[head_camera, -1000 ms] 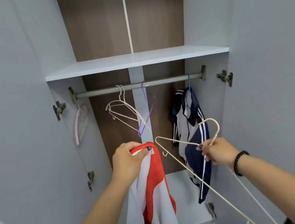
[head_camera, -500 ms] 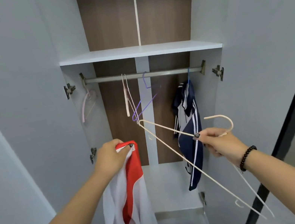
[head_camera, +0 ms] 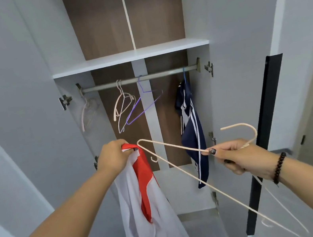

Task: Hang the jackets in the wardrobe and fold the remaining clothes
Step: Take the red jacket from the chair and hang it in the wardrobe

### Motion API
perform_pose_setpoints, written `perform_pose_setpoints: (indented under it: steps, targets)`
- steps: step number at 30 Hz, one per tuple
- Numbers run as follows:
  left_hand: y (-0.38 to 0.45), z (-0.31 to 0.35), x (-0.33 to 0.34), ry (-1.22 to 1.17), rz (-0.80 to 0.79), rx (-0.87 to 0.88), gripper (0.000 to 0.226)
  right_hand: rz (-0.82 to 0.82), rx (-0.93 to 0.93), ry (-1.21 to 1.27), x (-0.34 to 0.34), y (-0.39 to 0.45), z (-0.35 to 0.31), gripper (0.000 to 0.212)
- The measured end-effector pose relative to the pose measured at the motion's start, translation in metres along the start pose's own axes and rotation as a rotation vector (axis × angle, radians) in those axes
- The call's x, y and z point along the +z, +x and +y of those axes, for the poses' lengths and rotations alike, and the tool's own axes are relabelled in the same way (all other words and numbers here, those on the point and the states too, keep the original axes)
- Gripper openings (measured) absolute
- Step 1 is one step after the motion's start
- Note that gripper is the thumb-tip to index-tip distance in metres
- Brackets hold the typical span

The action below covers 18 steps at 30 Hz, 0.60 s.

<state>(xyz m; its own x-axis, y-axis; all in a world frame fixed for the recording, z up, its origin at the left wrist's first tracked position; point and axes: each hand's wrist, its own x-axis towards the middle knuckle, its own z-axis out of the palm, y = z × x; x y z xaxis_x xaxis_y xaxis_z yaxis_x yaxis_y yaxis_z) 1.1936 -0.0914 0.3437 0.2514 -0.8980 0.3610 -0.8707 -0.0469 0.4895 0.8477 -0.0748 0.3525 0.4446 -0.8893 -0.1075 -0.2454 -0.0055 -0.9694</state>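
My left hand [head_camera: 114, 158] grips the collar of a white and red jacket [head_camera: 146, 210], which hangs down in front of the open wardrobe. My right hand [head_camera: 241, 155] holds a cream wire hanger [head_camera: 181, 168] near its hook. One end of the hanger touches the jacket collar by my left hand. A navy jacket with white stripes [head_camera: 192, 132] hangs on a blue hanger at the right end of the metal rail [head_camera: 138, 79].
Empty hangers hang on the rail: a pink one [head_camera: 88, 113] at the left, cream ones [head_camera: 123, 105] and a purple one [head_camera: 143, 106] in the middle. A white shelf [head_camera: 130, 57] lies above. The wardrobe doors stand open on both sides, with a black strip [head_camera: 266, 140] at the right.
The cream hanger has swung left and lower, so its tip now meets the jacket collar. The empty hangers on the rail have swung. The camera has pulled back slightly.
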Motion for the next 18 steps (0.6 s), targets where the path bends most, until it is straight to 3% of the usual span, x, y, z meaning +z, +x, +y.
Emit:
perform_pose_setpoints:
  steps: [7, 13, 18]
  targets:
    - [0.004, 0.019, -0.018, -0.007, 0.084, 0.09, 0.022, -0.02, -0.011, -0.025, 0.002, -0.011, -0.015, 0.024]
    - [-0.007, 0.043, -0.034, -0.028, 0.138, 0.178, 0.017, 0.078, -0.081, -0.143, 0.025, -0.011, -0.028, 0.022]
    - [-0.017, 0.065, -0.051, -0.151, 0.182, 0.263, 0.01, 0.065, -0.05, -0.199, 0.036, -0.003, -0.042, 0.022]
